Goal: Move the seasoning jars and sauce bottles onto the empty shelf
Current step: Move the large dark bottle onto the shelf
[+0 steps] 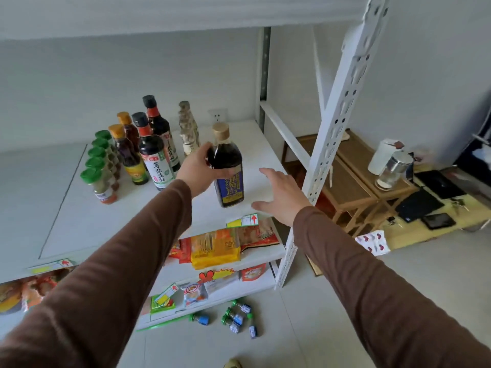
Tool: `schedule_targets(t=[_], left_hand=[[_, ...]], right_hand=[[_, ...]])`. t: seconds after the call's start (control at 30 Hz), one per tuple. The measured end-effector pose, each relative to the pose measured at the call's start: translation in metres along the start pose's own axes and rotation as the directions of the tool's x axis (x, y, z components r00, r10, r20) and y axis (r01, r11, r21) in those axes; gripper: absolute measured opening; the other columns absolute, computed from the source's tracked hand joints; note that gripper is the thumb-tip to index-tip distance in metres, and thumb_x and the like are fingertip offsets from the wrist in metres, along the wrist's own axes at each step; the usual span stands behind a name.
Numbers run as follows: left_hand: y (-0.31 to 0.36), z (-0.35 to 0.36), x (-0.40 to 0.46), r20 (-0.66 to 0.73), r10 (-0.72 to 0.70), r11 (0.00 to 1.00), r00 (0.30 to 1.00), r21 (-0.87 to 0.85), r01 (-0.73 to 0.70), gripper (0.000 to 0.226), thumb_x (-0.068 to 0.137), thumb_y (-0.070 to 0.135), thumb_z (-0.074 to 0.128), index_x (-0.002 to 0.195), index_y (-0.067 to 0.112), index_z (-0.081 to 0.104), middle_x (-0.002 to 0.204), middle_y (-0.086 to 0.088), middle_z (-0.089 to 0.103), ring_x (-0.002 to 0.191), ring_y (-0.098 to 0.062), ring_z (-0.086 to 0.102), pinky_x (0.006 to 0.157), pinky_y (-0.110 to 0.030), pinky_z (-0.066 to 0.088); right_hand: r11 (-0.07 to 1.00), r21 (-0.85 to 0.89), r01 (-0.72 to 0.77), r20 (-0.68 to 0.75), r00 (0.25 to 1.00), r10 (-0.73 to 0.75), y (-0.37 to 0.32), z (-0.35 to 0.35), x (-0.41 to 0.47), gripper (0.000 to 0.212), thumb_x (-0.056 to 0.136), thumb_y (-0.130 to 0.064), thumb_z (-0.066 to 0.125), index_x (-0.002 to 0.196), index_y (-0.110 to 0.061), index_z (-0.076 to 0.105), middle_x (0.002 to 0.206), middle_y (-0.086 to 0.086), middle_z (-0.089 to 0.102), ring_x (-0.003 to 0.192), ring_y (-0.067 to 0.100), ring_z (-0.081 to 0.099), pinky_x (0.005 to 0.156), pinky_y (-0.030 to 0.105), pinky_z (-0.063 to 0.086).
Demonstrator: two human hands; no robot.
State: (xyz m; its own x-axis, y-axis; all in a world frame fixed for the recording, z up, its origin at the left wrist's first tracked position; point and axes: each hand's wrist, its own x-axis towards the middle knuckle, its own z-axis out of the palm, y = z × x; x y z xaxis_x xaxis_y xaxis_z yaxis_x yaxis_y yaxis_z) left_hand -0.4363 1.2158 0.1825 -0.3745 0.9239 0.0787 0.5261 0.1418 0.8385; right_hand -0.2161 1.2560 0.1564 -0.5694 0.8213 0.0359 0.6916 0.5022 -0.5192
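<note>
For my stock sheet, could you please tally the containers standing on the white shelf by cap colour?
Green-capped seasoning jars: 5
Orange-capped bottles: 2
Black-capped soy sauce bottles: 2
Tan-capped dark bottle, in the left hand: 1
Clear bottles, caps too blurred to tell: at least 2
Total: at least 12
</note>
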Motion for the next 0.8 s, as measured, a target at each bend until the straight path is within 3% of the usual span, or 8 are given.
schedule_targets(t=[0.1, 0.43, 0.57, 0.8], left_hand=[[0.000, 0.002, 0.037, 0.023, 0.021, 0.999, 1.000, 0.049, -0.022, 0.060, 0.073, 0.024, 0.087, 0.124, 0.012, 0.056, 0.107, 0.001, 0.067, 0.096, -0.021, 0.063, 0.081, -0.031, 0.049], [-0.014, 0.013, 0.110, 0.022, -0.017, 0.991, 1.000, 0.134, 0.014, 0.052, 0.078, 0.017, 0.082, 0.120, 0.009, 0.051, 0.105, -0.002, 0.063, 0.093, -0.021, 0.059, 0.063, -0.019, 0.041], [-0.015, 0.013, 0.127, 0.002, -0.030, 0.986, 1.000, 0.162, 0.029, 0.051, 0.078, 0.017, 0.082, 0.118, 0.008, 0.052, 0.105, -0.004, 0.064, 0.094, -0.023, 0.060, 0.070, -0.026, 0.042], [-0.012, 0.017, 0.137, 0.009, -0.016, 0.978, 1.000, 0.208, 0.014, 0.050, 0.080, 0.019, 0.080, 0.119, 0.010, 0.050, 0.105, -0.002, 0.062, 0.092, -0.020, 0.059, 0.067, -0.022, 0.041]], right_hand=[[1.000, 0.016, -0.021, -0.004, 1.000, 0.021, 0.005, 0.002, 0.027, 0.082, 0.086, -0.039, 0.072, 0.153, -0.024, 0.025, 0.153, 0.004, 0.037, 0.139, 0.026, 0.031, 0.111, 0.038, 0.032], [0.998, 0.062, -0.010, 0.032, 0.999, 0.008, 0.027, 0.007, 0.097, 0.083, 0.086, -0.036, 0.073, 0.152, -0.023, 0.025, 0.151, 0.004, 0.041, 0.137, 0.025, 0.034, 0.108, 0.035, 0.033], [0.998, 0.062, 0.010, 0.037, 0.999, -0.013, 0.034, 0.006, 0.116, 0.081, 0.086, -0.037, 0.072, 0.152, -0.024, 0.025, 0.149, 0.004, 0.043, 0.135, 0.025, 0.035, 0.106, 0.036, 0.035], [0.997, 0.060, 0.043, 0.086, 0.995, -0.048, 0.039, 0.009, 0.135, 0.080, 0.088, -0.036, 0.071, 0.152, -0.022, 0.025, 0.150, 0.004, 0.042, 0.136, 0.025, 0.036, 0.109, 0.038, 0.036]])
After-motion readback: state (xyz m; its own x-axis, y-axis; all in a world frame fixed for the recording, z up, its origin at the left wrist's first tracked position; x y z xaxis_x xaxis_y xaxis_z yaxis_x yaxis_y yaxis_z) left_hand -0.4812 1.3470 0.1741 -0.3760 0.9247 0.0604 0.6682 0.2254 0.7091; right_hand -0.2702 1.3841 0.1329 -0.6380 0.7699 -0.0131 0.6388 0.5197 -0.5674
